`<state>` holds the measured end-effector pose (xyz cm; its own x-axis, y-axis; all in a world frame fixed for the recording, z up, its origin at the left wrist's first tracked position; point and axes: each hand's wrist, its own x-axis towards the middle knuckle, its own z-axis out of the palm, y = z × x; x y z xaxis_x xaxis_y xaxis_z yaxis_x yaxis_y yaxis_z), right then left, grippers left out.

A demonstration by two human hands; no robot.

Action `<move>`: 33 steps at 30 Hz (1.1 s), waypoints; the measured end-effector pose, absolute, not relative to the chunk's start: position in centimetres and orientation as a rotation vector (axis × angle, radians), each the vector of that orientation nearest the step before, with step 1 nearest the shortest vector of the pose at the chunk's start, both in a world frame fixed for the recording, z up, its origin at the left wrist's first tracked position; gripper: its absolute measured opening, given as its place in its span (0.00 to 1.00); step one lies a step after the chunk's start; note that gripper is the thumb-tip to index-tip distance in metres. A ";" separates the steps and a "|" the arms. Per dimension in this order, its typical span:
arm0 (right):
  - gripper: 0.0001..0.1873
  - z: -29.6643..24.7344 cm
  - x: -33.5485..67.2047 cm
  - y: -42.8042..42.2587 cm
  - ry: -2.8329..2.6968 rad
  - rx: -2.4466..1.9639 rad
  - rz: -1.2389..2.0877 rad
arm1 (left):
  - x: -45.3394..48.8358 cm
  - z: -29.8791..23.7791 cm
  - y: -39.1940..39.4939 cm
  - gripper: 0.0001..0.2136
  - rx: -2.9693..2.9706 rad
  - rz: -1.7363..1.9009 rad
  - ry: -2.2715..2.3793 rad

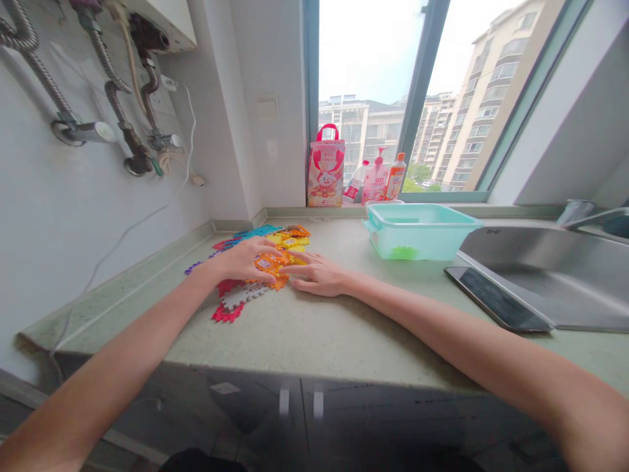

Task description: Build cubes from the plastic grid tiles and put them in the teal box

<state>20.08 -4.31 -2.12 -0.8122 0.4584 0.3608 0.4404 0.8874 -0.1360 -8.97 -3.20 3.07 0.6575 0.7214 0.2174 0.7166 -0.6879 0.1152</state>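
Observation:
A spread of flat, toothed plastic pieces (255,252) in red, orange, yellow, teal, purple and white lies on the countertop near the left wall. My left hand (243,259) rests flat on top of them, fingers stretched over an orange piece (268,264). My right hand (319,275) lies palm down on the counter just to the right, its fingertips touching the edge of the orange pieces. Neither hand grips anything.
A teal plastic tub (417,231) with something green inside stands to the right of the pile. A steel sink (545,275) with a dark tablet-like slab (496,298) on its edge lies further right. A pink bag (325,167) and bottles (381,180) stand on the windowsill. Pipes hang on the left wall.

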 end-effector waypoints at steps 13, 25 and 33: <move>0.23 -1.9 20.1 -4.6 -2.614 -0.609 -0.037 | -8.9 2.9 -2.8 0.21 2.846 0.389 1.104; 0.13 -1.4 19.7 -4.9 -2.620 -0.512 0.027 | -8.8 3.5 -3.7 0.17 2.850 0.363 1.181; 0.13 -2.3 17.9 -5.0 -2.431 -0.807 0.229 | -7.0 3.2 -4.2 0.22 2.819 0.352 1.189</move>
<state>17.91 -5.02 -2.33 -0.6607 0.5943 0.4585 0.4982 0.8041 -0.3243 -7.04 -4.21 3.24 0.6761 0.7132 0.1850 0.6989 -0.7003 0.1453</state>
